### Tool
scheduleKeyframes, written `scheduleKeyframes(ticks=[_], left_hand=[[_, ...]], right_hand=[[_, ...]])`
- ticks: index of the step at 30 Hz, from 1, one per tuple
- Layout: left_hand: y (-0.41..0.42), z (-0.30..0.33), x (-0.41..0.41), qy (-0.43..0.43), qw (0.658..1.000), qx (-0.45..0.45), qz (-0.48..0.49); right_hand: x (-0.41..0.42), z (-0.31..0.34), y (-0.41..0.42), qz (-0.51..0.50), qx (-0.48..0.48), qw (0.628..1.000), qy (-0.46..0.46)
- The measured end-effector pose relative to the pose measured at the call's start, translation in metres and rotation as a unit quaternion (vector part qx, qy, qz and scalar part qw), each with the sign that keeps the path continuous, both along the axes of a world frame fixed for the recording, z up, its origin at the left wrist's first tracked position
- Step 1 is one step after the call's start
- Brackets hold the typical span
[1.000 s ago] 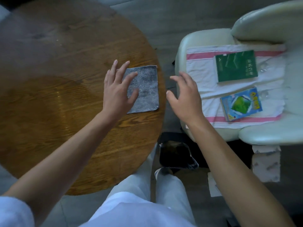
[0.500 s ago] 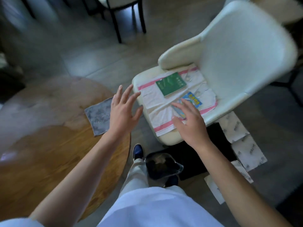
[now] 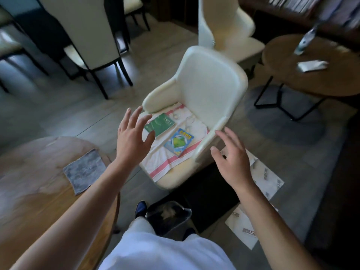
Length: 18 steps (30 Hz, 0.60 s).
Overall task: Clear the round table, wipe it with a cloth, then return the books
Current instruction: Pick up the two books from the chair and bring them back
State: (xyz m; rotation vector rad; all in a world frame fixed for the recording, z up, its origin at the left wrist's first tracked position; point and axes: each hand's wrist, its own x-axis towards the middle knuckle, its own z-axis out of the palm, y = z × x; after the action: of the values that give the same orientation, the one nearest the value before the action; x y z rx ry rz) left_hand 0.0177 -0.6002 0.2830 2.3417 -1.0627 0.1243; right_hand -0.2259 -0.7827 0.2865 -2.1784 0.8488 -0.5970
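Observation:
The round wooden table (image 3: 29, 191) fills the lower left, with a grey cloth (image 3: 84, 171) lying flat near its right edge. A green book (image 3: 161, 123) and a blue book (image 3: 179, 142) lie on a white towel with pink stripes (image 3: 161, 164) spread over the seat of a cream chair (image 3: 210, 90). My left hand (image 3: 133, 140) hovers with spread fingers just left of the green book, holding nothing. My right hand (image 3: 231, 159) hangs with spread fingers beside the chair's right armrest, also holding nothing.
A dark bin with a plastic liner (image 3: 169, 217) stands by my feet below the chair. Printed paper sheets (image 3: 261, 191) lie on the floor at the right. A second round table (image 3: 303, 78) stands at the upper right, dining chairs (image 3: 87, 36) at the upper left.
My view swung from the table toward the chair. My left hand left the grey cloth and moved over to the green book; my right hand moved from over the blue book to beside the armrest.

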Motion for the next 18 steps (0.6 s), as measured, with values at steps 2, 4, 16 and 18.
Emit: scheduleKeyframes(ticks=[2, 4, 16, 18], left_hand=[[-0.01, 0.005, -0.004, -0.003, 1.0, -0.007, -0.014], [-0.019, 0.006, -0.006, -0.01, 1.0, -0.009, -0.028], [-0.067, -0.047, 0.062, 0.002, 0.998, 0.046, -0.037], [-0.077, -0.066, 0.091, 0.012, 0.996, 0.077, -0.04]], right_hand=[[-0.012, 0.005, -0.009, -0.016, -0.002, 1.0, -0.003], [-0.021, 0.009, -0.018, -0.03, -0.009, 0.999, -0.005], [0.023, -0.038, -0.055, -0.085, 0.051, 0.994, 0.036], [0.044, -0.054, -0.061, -0.097, 0.068, 0.992, 0.048]])
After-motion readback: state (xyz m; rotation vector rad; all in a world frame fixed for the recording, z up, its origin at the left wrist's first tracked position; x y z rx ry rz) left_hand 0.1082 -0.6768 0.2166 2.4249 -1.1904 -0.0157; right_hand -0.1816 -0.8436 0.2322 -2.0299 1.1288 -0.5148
